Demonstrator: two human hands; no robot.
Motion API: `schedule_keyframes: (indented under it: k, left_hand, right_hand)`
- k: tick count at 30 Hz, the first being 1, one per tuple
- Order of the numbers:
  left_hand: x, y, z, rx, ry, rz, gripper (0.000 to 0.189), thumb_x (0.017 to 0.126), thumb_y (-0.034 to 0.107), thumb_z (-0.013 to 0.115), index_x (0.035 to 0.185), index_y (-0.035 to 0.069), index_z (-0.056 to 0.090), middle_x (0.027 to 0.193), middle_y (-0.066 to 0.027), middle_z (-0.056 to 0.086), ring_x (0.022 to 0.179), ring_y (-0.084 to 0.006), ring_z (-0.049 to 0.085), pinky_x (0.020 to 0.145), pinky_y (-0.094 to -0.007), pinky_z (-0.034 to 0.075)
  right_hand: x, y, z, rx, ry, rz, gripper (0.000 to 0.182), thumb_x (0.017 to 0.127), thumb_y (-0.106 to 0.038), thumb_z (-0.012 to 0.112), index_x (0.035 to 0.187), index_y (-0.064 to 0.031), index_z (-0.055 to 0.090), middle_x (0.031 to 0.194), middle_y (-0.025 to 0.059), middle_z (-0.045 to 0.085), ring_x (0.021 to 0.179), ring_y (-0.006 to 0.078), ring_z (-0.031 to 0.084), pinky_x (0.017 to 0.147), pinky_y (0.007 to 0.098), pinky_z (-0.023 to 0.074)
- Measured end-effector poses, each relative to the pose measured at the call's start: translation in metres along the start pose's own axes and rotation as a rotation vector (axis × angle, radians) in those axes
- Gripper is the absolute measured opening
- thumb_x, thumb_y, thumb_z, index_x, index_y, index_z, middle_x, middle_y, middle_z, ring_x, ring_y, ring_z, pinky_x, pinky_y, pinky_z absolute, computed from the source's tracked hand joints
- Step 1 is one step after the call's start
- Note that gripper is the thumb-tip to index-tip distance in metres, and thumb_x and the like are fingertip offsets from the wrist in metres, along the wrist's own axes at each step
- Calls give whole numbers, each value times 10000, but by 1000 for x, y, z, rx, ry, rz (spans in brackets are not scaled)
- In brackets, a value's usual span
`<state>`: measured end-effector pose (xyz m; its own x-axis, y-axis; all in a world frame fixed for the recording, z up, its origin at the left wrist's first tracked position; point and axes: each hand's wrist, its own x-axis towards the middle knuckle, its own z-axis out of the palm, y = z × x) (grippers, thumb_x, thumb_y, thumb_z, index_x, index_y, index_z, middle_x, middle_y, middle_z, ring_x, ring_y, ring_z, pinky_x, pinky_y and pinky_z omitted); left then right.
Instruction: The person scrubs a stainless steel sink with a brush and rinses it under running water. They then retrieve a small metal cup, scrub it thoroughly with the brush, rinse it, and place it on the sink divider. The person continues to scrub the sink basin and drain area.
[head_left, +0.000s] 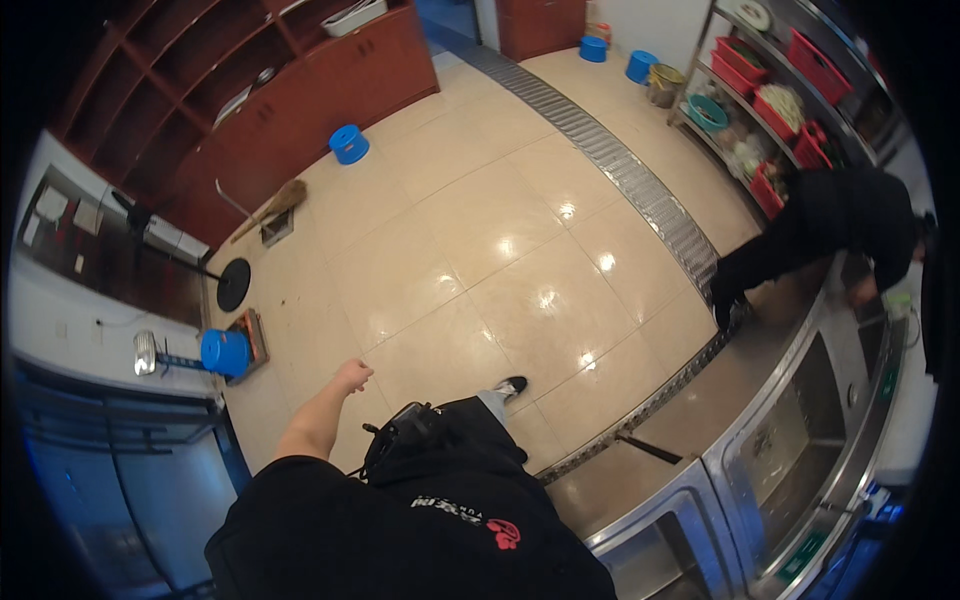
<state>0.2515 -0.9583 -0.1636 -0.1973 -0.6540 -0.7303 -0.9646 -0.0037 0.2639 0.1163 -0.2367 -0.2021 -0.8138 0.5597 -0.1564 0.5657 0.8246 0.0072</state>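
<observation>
My left hand (354, 376) hangs out over the cream tiled floor (450, 300), beside my black-clad body. Its fingers are loosely curled and nothing shows in them. My right hand is out of view. A black device (411, 420) with a strap sits at my waist. One black-and-white shoe (513, 386) shows on the tiles ahead of me. To my right runs a stainless steel sink unit (709, 480) with deep basins.
A co-worker in black (832, 214) bends over the far sink, near a rack (750, 161) of red baskets. A metal drain grate (615, 169) crosses the floor. Leftward stand a blue plastic stool (349, 144), a broom (289, 196), a dustpan (277, 229) and a platform scale (255, 337).
</observation>
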Motion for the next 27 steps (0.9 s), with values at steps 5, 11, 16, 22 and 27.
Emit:
schedule_keyframes:
  k: [5,11,16,22,27]
  left_hand:
    - [27,-34,-6,-111,-59,-116,362,790,255,562,1042,-1,607,891,-131,654,644,-222,660,493,-348,510]
    - [101,-21,-41,-177,-86,-125,335,790,252,559,1031,24,607,867,-118,651,622,-212,652,484,-346,506]
    - [199,52,-95,-225,-69,-68,308,788,235,559,1003,20,606,803,-101,646,592,-203,637,465,-343,492]
    - [332,140,-139,-204,-21,102,228,798,215,567,889,16,633,763,-133,631,569,-210,621,527,-347,504]
    - [413,369,-111,-239,91,398,265,778,246,488,871,61,652,883,-169,642,823,-322,606,737,-451,474]
  right_hand:
    - [29,-100,-31,64,69,-190,152,818,-155,582,884,-20,606,841,168,640,746,348,615,648,438,481]
    - [49,-211,-71,66,150,-336,157,820,-157,580,886,-17,606,841,169,640,747,349,613,649,437,479]
    - [58,-294,-113,35,237,-369,161,822,-158,578,888,-14,606,841,169,639,747,349,612,650,435,477]
    - [101,-437,-163,27,301,-419,165,824,-159,576,890,-11,605,841,170,638,747,349,611,652,433,476]
    - [163,-554,-161,-48,360,-569,169,826,-161,574,891,-8,605,841,171,637,747,349,610,653,432,474]
